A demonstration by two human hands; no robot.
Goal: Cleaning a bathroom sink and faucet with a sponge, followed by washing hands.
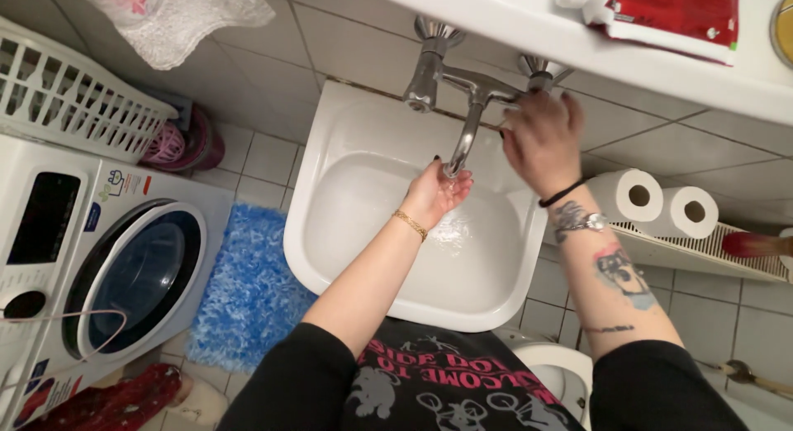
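I take the white sink (pixel 330 233) as my landmark. Above its back rim stands the chrome tap (pixel 462 100), with a curved spout that comes down over the basin. My left hand (pixel 435 191) is cupped and loose just under the spout mouth, palm up, grasping nothing; water seems to run over it, and the basin under it looks wet and glossy. My right hand (pixel 541 138) is closed around the right tap handle (pixel 537 71), to the right of the spout.

The handle is mostly hidden under my fingers, so I cannot tell its shape. The far wall side of the sink is partly covered by the tap, and the near rim is cut by my dark shirt.

Left of the sink lie a blue bath mat (pixel 248 290) and a washing machine (pixel 99 266). Right of it stand two toilet paper rolls (pixel 661 201). Above it a white shelf (pixel 512 26) hangs close over the tap, so there is little room upward.
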